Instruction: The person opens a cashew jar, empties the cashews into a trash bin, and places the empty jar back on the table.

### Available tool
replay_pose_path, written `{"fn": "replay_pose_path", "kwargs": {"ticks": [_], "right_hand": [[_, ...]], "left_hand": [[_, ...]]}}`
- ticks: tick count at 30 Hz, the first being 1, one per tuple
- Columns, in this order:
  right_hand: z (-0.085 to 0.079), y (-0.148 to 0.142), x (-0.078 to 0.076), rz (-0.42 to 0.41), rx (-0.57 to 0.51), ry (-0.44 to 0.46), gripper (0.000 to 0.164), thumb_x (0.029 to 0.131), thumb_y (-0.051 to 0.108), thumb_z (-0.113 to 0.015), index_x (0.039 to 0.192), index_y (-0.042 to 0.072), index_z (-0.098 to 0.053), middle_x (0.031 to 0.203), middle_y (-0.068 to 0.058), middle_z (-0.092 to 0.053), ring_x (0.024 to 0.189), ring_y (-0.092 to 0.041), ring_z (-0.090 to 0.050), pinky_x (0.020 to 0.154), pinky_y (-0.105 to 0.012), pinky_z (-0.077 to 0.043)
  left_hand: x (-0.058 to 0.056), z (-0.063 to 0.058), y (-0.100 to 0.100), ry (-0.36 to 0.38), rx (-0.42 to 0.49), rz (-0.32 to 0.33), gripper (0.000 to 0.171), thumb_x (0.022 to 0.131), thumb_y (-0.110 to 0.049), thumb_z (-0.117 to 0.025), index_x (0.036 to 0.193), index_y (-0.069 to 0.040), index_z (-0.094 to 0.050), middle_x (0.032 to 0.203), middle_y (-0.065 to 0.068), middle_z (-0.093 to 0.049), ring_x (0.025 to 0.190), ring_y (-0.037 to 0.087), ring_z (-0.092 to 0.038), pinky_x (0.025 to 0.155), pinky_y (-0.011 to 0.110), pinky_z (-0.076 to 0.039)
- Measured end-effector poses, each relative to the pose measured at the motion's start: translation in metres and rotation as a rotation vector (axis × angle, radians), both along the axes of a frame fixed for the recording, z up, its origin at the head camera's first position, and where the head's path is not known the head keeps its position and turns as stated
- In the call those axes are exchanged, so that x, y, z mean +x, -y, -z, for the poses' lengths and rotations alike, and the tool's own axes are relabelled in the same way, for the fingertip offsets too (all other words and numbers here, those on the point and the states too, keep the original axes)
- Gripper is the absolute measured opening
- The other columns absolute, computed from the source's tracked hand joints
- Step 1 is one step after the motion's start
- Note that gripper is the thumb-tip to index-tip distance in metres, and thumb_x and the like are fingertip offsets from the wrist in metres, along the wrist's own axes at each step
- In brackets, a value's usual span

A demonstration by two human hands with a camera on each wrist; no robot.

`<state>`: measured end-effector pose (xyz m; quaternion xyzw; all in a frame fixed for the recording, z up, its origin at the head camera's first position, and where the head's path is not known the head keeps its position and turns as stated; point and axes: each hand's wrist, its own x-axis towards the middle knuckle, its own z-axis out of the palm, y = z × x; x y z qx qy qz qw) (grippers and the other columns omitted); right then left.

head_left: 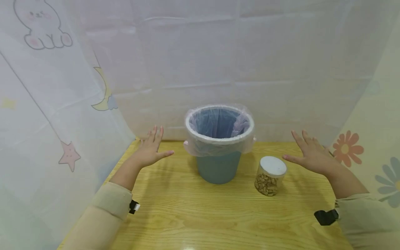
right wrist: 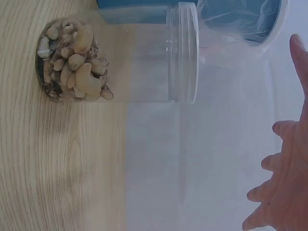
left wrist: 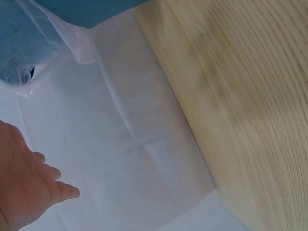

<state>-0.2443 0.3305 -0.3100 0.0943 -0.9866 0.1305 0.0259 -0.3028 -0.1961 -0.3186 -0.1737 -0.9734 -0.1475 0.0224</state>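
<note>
**Lined bin [head_left: 218,168] and lidded jar [head_left: 269,176] standing on the bench [head_left: 193,222]**

The blue-grey bin is standing upright near the bench's far edge. A translucent, pinkish liner [head_left: 218,150] is covering its inside, folding over the white rim and hanging down the outer wall. Within the mouth, the plastic is bunching at about three o'clock, and the bin's blue inner wall is showing through.

The clear jar is standing upright just beside the bin, at its four o'clock. A white lid [head_left: 273,166] is capping it. Brown and tan nuts [head_left: 266,184], with pale curved pieces among them, are filling the lower part; clear space is showing above them, under the lid.

The left hand [head_left: 150,152] is hovering at the bin's nine o'clock, apart from it; its grip is being held wide, the thumb pointing towards the bin. The right hand [head_left: 312,157] is hovering near the jar, at its two o'clock, without touching; its grip is wide too, fingers spreading.

Behind the bin, at twelve o'clock, a creased pale sheet [head_left: 187,62] is hanging. A red flower print [head_left: 344,148] is showing at the right hand's three o'clock.
</note>
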Motion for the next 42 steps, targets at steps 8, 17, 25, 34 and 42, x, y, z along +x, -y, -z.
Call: {"fn": "replay_pose_path", "kwargs": {"ticks": [8,17,25,34,42], "right_hand": [[0.0,-0.003,-0.001,-0.044,-0.104,-0.004,0.095,0.087,0.052,-0.053,0.146,0.013,0.01,0.144,-0.029,0.021,0.125,-0.06,0.005,0.09,-0.074,-0.011],[-0.002,-0.005,-0.001,-0.079,-0.26,0.001,0.091,0.09,0.044,-0.054,0.146,0.015,0.012,0.146,-0.021,0.024,0.131,-0.049,0.013,0.092,-0.073,-0.009],[-0.005,-0.008,0.003,-0.132,-0.436,0.001,0.083,0.093,0.032,-0.052,0.145,0.028,0.012,0.15,-0.017,0.016,0.132,-0.048,0.01,0.089,-0.074,-0.01],[-0.005,-0.01,0.005,-0.135,-0.506,0.061,0.079,0.095,0.03,-0.049,0.142,0.039,0.013,0.151,-0.009,0.018,0.13,-0.053,-0.002,0.083,-0.074,-0.021],[-0.001,-0.01,0.004,-0.19,-0.544,0.05,0.081,0.095,0.022,-0.051,0.143,0.037,0.012,0.151,-0.01,0.015,0.129,-0.053,-0.007,0.083,-0.073,-0.024]], "left_hand": [[-0.003,-0.001,0.001,-0.017,0.163,0.074,0.098,0.083,-0.065,-0.046,0.139,-0.03,0.026,0.148,0.002,0.026,0.137,0.034,0.013,0.105,0.061,-0.008],[0.003,-0.004,0.0,-0.016,0.31,0.14,0.097,0.086,-0.054,-0.053,0.141,-0.03,0.024,0.149,-0.003,0.022,0.137,0.026,0.014,0.108,0.056,-0.003],[0.009,-0.008,0.0,-0.002,0.445,0.19,0.094,0.084,-0.049,-0.059,0.143,-0.037,0.014,0.152,-0.001,0.011,0.138,0.026,0.009,0.106,0.06,-0.005],[0.009,-0.009,-0.001,0.095,0.691,0.274,0.096,0.084,-0.031,-0.067,0.146,-0.033,0.006,0.153,0.0,0.006,0.138,0.031,-0.005,0.105,0.056,-0.019],[0.022,-0.021,-0.009,0.116,0.854,0.352,0.092,0.084,-0.011,-0.067,0.148,-0.018,0.0,0.152,0.011,-0.005,0.137,0.034,-0.011,0.104,0.057,-0.02]]}}
